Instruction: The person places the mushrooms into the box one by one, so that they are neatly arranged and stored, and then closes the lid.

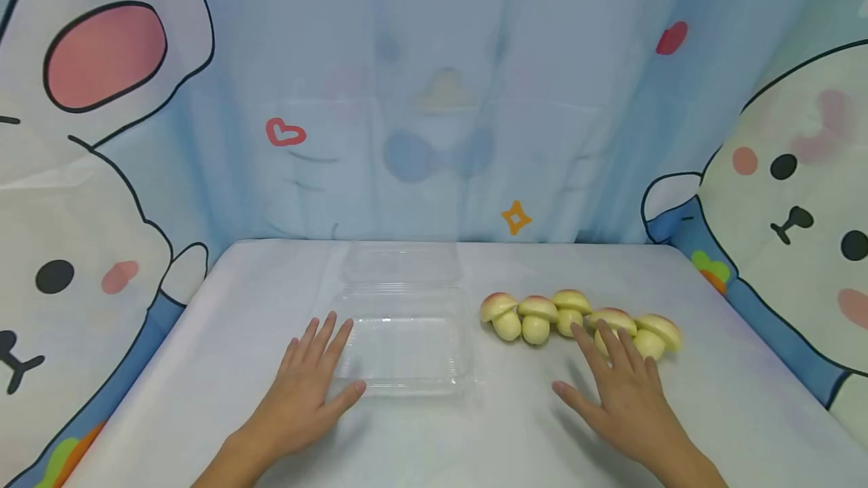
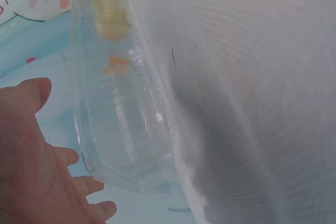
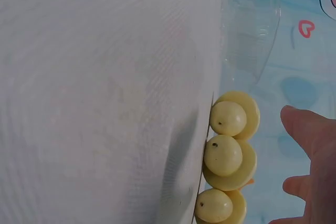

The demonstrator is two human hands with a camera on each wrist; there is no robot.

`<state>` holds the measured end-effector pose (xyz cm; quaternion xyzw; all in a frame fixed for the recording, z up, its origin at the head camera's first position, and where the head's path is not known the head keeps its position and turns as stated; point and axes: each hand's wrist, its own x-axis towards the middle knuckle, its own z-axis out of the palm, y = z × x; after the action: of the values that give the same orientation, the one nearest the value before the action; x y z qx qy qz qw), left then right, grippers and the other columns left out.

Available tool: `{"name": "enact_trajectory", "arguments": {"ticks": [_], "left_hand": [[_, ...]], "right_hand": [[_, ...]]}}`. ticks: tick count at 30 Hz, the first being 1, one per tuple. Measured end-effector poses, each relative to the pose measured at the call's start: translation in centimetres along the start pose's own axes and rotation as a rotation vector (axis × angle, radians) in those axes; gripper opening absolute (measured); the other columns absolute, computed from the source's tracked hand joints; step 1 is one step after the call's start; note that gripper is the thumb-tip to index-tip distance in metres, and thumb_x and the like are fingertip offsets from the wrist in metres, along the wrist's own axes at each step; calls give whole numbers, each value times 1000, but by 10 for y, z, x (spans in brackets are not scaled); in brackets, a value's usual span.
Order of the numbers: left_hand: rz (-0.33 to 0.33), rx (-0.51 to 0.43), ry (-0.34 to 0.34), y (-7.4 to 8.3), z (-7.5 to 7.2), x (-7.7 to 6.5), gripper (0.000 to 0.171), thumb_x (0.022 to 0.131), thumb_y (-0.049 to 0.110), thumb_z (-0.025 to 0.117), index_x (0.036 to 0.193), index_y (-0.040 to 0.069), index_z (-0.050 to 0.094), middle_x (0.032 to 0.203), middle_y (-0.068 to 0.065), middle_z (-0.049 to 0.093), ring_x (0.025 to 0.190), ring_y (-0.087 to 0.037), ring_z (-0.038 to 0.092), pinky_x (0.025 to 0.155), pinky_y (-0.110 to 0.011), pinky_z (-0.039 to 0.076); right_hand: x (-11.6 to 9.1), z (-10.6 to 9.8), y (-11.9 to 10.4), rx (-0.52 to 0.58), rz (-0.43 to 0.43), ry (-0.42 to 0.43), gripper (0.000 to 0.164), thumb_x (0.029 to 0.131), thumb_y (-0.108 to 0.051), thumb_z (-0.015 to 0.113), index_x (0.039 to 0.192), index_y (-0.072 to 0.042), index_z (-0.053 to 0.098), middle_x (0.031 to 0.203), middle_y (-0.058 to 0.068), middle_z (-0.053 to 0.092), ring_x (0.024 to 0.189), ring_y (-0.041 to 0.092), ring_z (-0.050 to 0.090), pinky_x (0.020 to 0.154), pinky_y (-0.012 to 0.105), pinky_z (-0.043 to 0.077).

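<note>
Five mushrooms (image 1: 568, 313) sit in a row between the open clear container (image 1: 407, 386) and the table's (image 1: 169, 398) right edge, your left hand (image 1: 298, 398) straight-fingered by the container, your right hand (image 1: 624, 405) spread near the mushrooms.

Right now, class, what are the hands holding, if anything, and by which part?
Nothing is held: the left hand is spread beside the clear container, the right hand near the mushroom shapes, neither gripping anything.

One clear plastic box (image 1: 405, 352), hinged lid (image 1: 400, 263) open. Five pale-yellow mushrooms (image 1: 571, 301), some caps reddish, in a row beside it.
</note>
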<state>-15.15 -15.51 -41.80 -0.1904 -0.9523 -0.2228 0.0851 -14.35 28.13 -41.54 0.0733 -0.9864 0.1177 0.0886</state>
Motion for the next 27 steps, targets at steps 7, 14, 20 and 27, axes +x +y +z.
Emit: {"name": "enact_trajectory", "arguments": {"ticks": [7,14,20,27], "left_hand": [[-24,-52,10,-3,-1,1,78,105,45,56,167,15,20,172,-18,19,158,-46,14,121,-71,16],[-58,-115,26,-5,-2,2,76,106,43,53,166,12,20,171,-21,20,157,-50,16,119,-74,17],[-64,-138,33,-7,0,4,76,106,43,52,166,11,19,171,-22,19,156,-50,17,119,-74,18],[-70,-181,29,-10,1,7,77,107,40,52,166,8,16,171,-24,17,156,-50,17,123,-68,17]], "right_hand": [[1,1,0,5,-4,21,92,96,-62,64,166,-18,24,163,31,24,147,59,21,103,86,19],[4,3,-1,32,-45,100,90,95,-56,69,164,-14,28,160,32,29,145,56,25,104,81,24],[6,5,-1,72,-84,166,88,94,-47,74,162,-13,30,158,34,31,143,59,27,107,75,25],[9,6,-5,92,-98,214,85,92,-41,77,159,-11,35,157,34,34,141,61,31,105,77,28]]}}
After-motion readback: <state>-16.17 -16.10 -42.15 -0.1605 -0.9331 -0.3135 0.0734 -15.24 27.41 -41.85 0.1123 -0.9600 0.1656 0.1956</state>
